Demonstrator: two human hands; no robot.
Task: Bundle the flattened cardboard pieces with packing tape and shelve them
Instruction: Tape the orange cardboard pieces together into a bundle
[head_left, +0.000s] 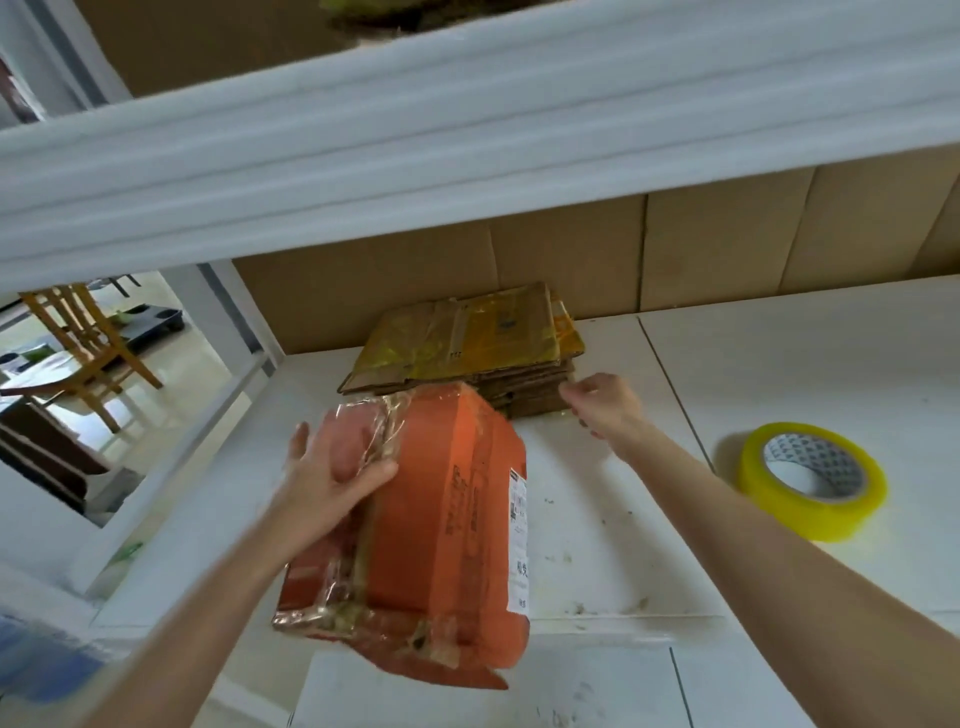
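One tape roll (813, 480), shelf (467, 130) overhead

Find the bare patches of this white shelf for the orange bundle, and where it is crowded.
Widest bare shelf: right of the brown stack, behind the tape roll, up to the cardboard back wall. A narrower strip lies left of the stack. Crowded: in front of it, around the orange bundle, left hand and right hand.

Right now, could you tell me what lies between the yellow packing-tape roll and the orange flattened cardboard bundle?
In the head view, the person's right forearm crosses above white shelf board between tape roll and orange bundle.
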